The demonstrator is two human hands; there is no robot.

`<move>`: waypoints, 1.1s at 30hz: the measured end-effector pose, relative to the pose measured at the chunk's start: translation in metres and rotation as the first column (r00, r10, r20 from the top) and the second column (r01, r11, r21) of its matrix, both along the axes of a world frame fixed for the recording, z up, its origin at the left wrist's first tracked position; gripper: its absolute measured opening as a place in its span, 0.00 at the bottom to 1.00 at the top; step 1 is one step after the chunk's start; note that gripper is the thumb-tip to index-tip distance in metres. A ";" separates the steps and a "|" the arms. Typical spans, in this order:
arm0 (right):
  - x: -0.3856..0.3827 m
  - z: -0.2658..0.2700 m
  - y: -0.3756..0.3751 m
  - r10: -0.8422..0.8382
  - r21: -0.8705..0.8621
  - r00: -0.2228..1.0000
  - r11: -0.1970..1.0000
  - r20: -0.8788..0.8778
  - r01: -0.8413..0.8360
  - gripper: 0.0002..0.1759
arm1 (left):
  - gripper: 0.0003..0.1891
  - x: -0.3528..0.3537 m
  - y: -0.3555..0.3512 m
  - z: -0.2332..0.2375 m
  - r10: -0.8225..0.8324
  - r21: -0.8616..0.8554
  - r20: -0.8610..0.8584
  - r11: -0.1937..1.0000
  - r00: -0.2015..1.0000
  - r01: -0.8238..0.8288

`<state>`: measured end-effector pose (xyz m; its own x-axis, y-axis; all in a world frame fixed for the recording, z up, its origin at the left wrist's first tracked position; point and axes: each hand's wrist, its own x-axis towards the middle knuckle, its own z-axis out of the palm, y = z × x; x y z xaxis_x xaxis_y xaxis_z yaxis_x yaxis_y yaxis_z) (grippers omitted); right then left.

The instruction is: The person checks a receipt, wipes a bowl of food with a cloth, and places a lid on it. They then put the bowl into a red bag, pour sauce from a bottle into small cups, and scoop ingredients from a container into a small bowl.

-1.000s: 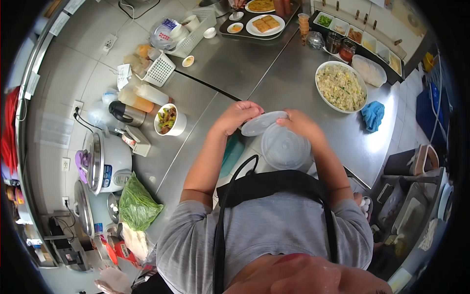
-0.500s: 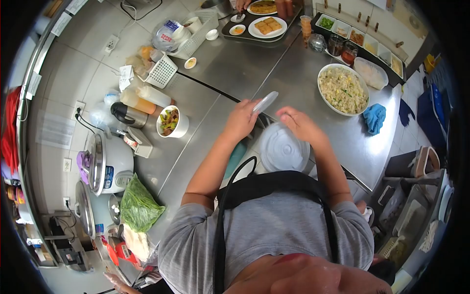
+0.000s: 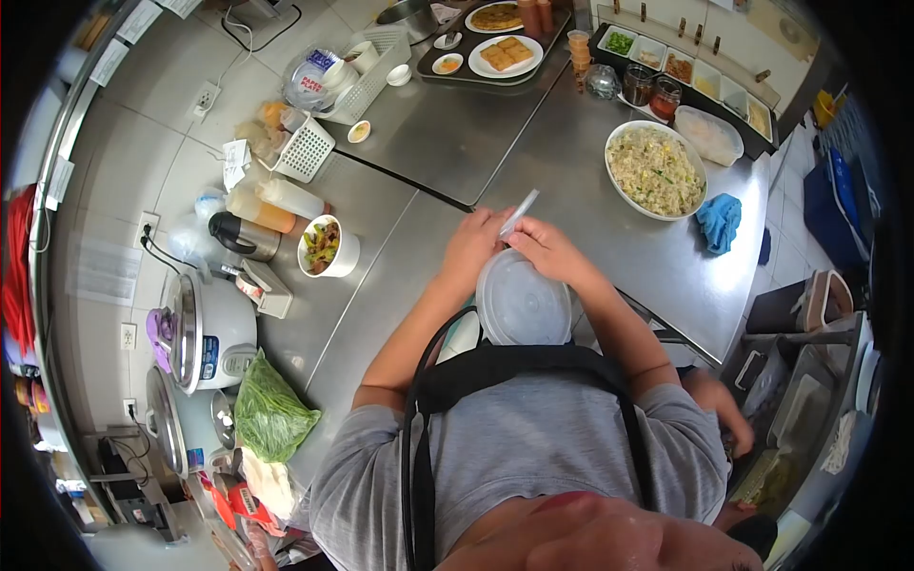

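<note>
Left hand (image 3: 473,245) fingers pinch clear lid (image 3: 521,211) edge-up; right hand (image 3: 545,251) fingers curled against it, grip unclear, both above lidded tub (image 3: 524,306)

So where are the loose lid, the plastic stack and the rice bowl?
loose lid (image 3: 520,213), head view, its thin upturned edge.
plastic stack (image 3: 524,306), head view, middle of the top.
rice bowl (image 3: 608,157), head view, left rim.

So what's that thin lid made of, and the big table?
The lid, pinched in the left hand, is probably plastic with a milky, smooth finish: it looks pale and very thin. The table looks like stainless steel, smooth and brushed: it is grey and shiny, with bright glare and soft reflections.
</note>
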<state>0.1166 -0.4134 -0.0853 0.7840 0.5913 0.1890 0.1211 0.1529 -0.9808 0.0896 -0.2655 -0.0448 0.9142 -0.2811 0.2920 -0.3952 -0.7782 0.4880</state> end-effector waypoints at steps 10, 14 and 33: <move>-0.008 0.003 -0.005 -0.022 0.035 0.983 0.999 -0.181 0.029 0.07 | 0.18 -0.004 -0.008 0.003 -0.131 -0.183 -0.130 0.977 0.983 0.106; -0.008 -0.004 -0.008 -0.001 0.035 0.976 0.999 -0.220 0.009 0.07 | 0.18 -0.005 -0.010 0.001 -0.173 -0.211 -0.143 0.967 0.974 0.141; -0.008 -0.004 -0.022 -0.005 0.028 0.979 1.000 -0.204 0.011 0.08 | 0.17 -0.001 -0.018 -0.015 -0.254 -0.340 -0.214 0.925 0.943 0.172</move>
<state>0.1090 -0.4350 -0.0890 0.8127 0.5811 0.0420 -0.0793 0.1817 -0.9802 0.0885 -0.2830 -0.0601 0.8967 -0.4096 0.1677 -0.3683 -0.4804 0.7960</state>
